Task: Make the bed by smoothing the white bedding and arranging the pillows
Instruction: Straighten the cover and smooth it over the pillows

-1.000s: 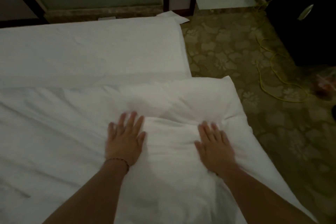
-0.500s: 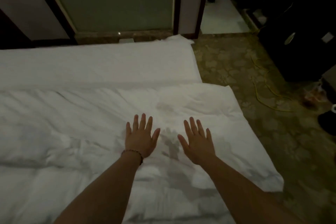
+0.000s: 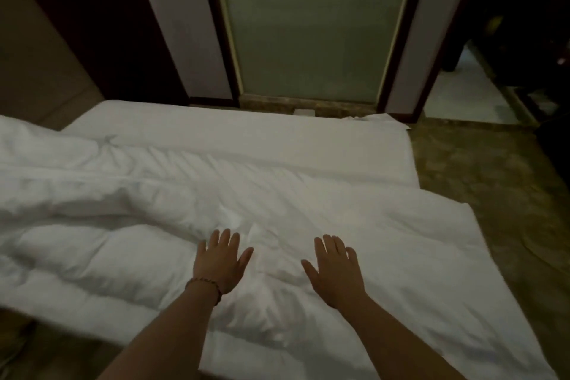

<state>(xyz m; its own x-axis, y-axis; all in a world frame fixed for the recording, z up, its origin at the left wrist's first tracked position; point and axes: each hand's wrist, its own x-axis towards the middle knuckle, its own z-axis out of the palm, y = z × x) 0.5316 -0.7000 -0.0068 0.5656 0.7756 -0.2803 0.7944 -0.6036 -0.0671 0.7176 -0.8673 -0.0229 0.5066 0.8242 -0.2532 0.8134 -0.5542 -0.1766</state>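
My left hand [image 3: 221, 262] and right hand [image 3: 334, 271] press flat, fingers spread, on the rumpled white quilted duvet [image 3: 129, 225], whose right edge overhangs the patterned brown carpet [image 3: 493, 182].

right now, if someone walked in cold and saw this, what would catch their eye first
First the two bare hands, the left hand with a beaded bracelet at its wrist and the right hand, both spread flat on the rumpled white duvet in the lower middle. Next the duvet's bunched folds running off to the left, against the smooth white sheet beyond it. Behind the bed stands a tall frosted glass panel in a dark frame.
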